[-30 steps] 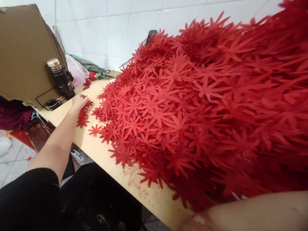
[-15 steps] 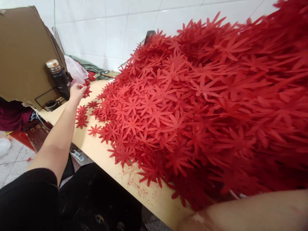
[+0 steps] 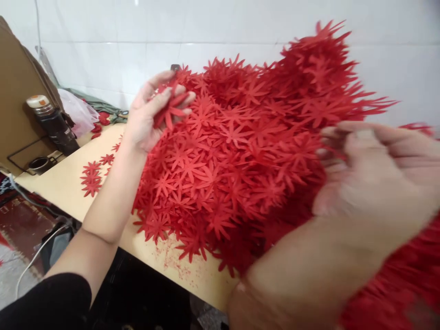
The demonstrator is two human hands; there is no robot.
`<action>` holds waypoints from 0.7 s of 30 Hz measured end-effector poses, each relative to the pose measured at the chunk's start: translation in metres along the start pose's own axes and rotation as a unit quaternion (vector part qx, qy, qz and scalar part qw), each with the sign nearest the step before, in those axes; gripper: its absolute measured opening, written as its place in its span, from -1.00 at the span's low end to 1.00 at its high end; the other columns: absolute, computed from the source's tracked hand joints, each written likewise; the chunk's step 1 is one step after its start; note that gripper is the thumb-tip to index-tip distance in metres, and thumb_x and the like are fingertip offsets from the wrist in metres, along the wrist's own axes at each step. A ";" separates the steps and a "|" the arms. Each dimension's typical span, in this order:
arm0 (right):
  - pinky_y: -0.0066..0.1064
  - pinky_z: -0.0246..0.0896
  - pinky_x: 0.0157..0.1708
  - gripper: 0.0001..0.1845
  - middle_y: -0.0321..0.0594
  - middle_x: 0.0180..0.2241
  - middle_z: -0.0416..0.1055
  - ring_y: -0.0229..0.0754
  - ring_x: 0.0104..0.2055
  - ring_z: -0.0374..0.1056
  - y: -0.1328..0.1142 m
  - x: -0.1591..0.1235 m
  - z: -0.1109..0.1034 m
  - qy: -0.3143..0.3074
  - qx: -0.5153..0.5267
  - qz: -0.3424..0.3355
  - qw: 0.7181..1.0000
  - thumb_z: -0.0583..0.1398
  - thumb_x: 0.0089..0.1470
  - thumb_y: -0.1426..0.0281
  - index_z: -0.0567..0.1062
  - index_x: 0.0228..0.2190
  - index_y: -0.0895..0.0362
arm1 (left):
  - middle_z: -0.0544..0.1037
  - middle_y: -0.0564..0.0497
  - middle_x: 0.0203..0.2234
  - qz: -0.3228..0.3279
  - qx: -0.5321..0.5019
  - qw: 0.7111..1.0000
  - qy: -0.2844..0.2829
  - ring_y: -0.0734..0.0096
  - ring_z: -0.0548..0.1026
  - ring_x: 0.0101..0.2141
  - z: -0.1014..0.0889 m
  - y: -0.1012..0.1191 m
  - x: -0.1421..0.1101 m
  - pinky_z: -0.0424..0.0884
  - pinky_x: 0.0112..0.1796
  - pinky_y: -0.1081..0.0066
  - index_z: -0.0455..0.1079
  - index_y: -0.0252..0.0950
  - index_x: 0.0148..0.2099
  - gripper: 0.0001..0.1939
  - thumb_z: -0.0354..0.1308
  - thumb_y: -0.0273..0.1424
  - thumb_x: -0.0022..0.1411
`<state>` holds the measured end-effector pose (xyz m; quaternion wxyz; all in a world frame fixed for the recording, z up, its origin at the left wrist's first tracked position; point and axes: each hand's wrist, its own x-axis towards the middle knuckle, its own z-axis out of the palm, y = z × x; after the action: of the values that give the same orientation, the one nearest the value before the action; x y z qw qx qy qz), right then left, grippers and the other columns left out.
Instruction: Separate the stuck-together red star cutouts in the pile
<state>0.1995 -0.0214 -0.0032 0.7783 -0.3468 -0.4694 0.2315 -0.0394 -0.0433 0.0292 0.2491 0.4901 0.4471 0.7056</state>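
A heap of red flower-shaped cutouts [image 3: 213, 151] with long narrow petals covers much of the table. Over its left back edge, my left hand [image 3: 147, 114] is closed around a few red petal cutouts [image 3: 171, 107], thumb pressed across them. My right hand [image 3: 371, 160] is at the right side of the heap, blurred by motion, with its fingers curled towards the thumb. A bit of red shows between those fingers; whether it is a held cutout or the heap behind is unclear. Several loose cutouts [image 3: 91, 178] lie on the table's left part.
The pale wooden table [image 3: 62, 188] stands against a white tiled wall [image 3: 220, 27]. At its left end are a dark thermos [image 3: 57, 126], a dark cup [image 3: 40, 164], a cardboard sheet [image 3: 20, 91] and a plastic bag [image 3: 77, 112]. More red cutouts [image 3: 395, 279] fill the lower right.
My left hand has come right from beside the thermos to above the heap, carrying red cutouts. My right hand has risen into view at the right. The view has shifted to the right.
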 end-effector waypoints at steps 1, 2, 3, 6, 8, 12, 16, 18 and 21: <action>-0.36 0.19 -0.44 -0.90 -0.24 -0.51 0.47 -0.32 -0.46 0.40 -0.001 -0.002 0.003 -0.004 0.019 -0.016 1.000 0.22 -0.10 0.46 0.57 -0.53 0.10 | 0.43 0.11 -0.41 -0.007 -0.027 0.999 -0.036 0.41 0.55 -0.22 0.014 0.001 -0.006 0.46 -0.36 0.50 0.26 -0.21 -0.01 -0.74 -0.04 -0.46 0.25; -0.37 0.20 -0.44 -0.90 -0.23 -0.51 0.47 -0.31 -0.45 0.41 -0.002 -0.005 0.007 -0.010 0.034 -0.025 0.999 0.23 -0.09 0.41 0.57 -0.52 0.12 | 0.41 0.12 -0.44 -0.014 -0.057 0.996 -0.063 0.47 0.55 -0.30 0.026 0.001 -0.012 0.45 -0.38 0.52 0.27 -0.20 -0.01 -0.73 -0.03 -0.46 0.24; -0.38 0.22 -0.43 -0.89 -0.21 -0.49 0.48 -0.30 -0.43 0.42 -0.003 -0.007 0.010 -0.023 0.044 -0.026 0.998 0.23 -0.09 0.37 0.57 -0.50 0.14 | 0.38 0.13 -0.48 -0.022 -0.089 0.992 -0.086 0.56 0.53 -0.40 0.037 0.001 -0.018 0.43 -0.42 0.55 0.27 -0.20 -0.02 -0.74 -0.01 -0.46 0.23; -0.40 0.29 -0.39 -0.75 -0.16 -0.41 0.49 -0.27 -0.35 0.44 -0.002 -0.009 0.016 -0.065 0.041 -0.018 0.997 0.22 -0.04 0.24 0.54 -0.43 0.19 | 0.27 0.18 -0.61 -0.067 -0.187 0.972 -0.128 0.77 0.29 -0.67 0.062 -0.004 -0.027 0.26 -0.61 0.68 0.30 -0.22 -0.12 -0.84 0.03 -0.42 0.22; -0.38 0.33 -0.36 -0.68 -0.17 -0.38 0.50 -0.25 -0.31 0.45 -0.001 -0.008 0.016 -0.084 0.028 -0.018 0.996 0.18 0.00 0.16 0.52 -0.40 0.17 | 0.13 0.21 -0.70 -0.111 -0.242 0.953 -0.146 0.79 0.08 -0.77 0.074 -0.007 -0.031 0.06 -0.72 0.69 0.29 -0.25 -0.24 -0.84 -0.02 -0.28 0.26; -0.30 0.37 -0.29 -0.64 -0.21 -0.37 0.51 -0.21 -0.27 0.46 0.001 -0.008 0.018 -0.106 0.013 -0.020 0.994 0.13 0.04 0.09 0.51 -0.38 0.11 | -0.10 0.24 -0.79 -0.139 -0.302 0.927 -0.172 0.74 -0.15 -0.81 0.088 -0.009 -0.038 -0.16 -0.77 0.64 0.23 -0.29 -0.45 -0.50 -0.17 0.03 0.22; -0.25 0.37 -0.18 -0.62 -0.21 -0.35 0.51 -0.21 -0.24 0.46 -0.001 -0.014 0.026 -0.133 0.012 -0.020 0.991 0.11 0.05 0.08 0.51 -0.36 0.11 | -0.11 0.23 -0.80 -0.142 -0.290 0.935 -0.146 0.74 -0.15 -0.80 0.091 -0.007 -0.043 -0.14 -0.74 0.64 0.19 -0.29 -0.51 -0.50 -0.14 0.03 0.21; -0.25 0.37 -0.14 -0.61 -0.21 -0.33 0.51 -0.22 -0.23 0.45 -0.003 -0.018 0.031 -0.156 0.013 -0.016 0.988 0.12 0.04 0.06 0.50 -0.33 0.11 | -0.11 0.24 -0.80 -0.145 -0.288 0.936 -0.144 0.74 -0.16 -0.80 0.089 -0.007 -0.044 -0.14 -0.74 0.64 0.24 -0.28 -0.45 -0.60 -0.08 -0.07 0.23; -0.28 0.38 -0.13 -0.57 -0.19 -0.27 0.51 -0.21 -0.18 0.45 -0.004 -0.023 0.038 -0.194 0.027 0.001 0.981 0.13 0.00 0.03 0.50 -0.28 0.10 | -0.05 0.26 -0.82 -0.152 -0.296 0.924 -0.189 0.71 -0.13 -0.81 0.085 -0.008 -0.043 -0.14 -0.74 0.64 0.33 -0.27 -0.29 -0.79 -0.05 -0.27 0.22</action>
<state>0.1555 -0.0280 -0.0013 0.6817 -0.2745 -0.6044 0.3076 0.0546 -0.0411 0.0122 0.5666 0.4452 0.2317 0.6535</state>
